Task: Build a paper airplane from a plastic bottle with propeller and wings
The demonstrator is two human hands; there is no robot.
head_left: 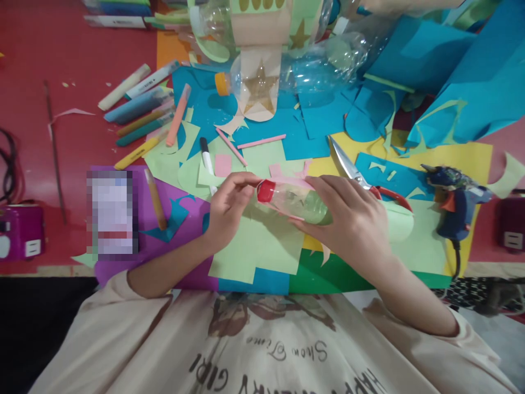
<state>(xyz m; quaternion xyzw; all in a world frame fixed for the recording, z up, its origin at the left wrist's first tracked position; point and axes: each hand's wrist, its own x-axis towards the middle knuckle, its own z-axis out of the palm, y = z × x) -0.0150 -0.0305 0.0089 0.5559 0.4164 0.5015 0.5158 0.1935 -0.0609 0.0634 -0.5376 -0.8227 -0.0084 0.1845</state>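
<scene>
A small clear plastic bottle [301, 202] with a red cap [266, 191] lies on its side in my right hand [355, 219]. The right fingers and thumb wrap round its base end. Pink paper [293, 182] runs along the bottle's far side and a pink edge shows underneath. My left hand [232, 205] is at the cap, its fingers bent and thumb and fingertips together; what they pinch there is hidden. Pale green paper sheets [258, 246] lie under both hands. Past the right hand are scissors [348, 161] with red handles, their blades pointing away.
A blue glue gun [457, 210] lies at right, its cord hanging off the near edge. At left are a pixelated rectangular object [112, 213], a wooden stick [156, 200] and several markers [139, 104]. Decorated bottles [328, 63] and blue paper [471, 109] fill the far side.
</scene>
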